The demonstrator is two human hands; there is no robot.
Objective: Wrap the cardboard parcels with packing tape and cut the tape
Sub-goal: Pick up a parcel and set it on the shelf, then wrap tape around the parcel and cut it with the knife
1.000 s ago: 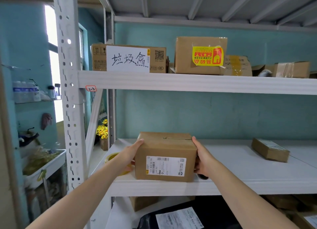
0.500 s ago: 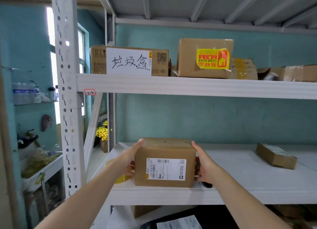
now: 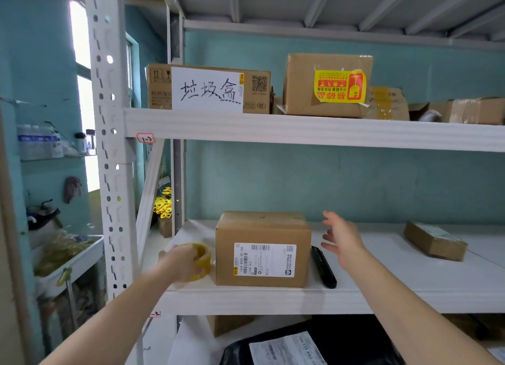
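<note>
My left hand [image 3: 180, 265] grips the tape roll [image 3: 204, 255] beside the parcel [image 3: 262, 228]; my right hand [image 3: 343, 239] hovers, fingers [image 3: 330, 218] spread open.

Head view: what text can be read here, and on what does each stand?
"垃圾盒": white paper sign on upper-shelf box.
"1-2": red-edged tag on shelf beam.
"易碎品", upside down: yellow sticker.
"163A B020-00 155": shipping label on front parcel.
Other fine print: too small to read.
</note>
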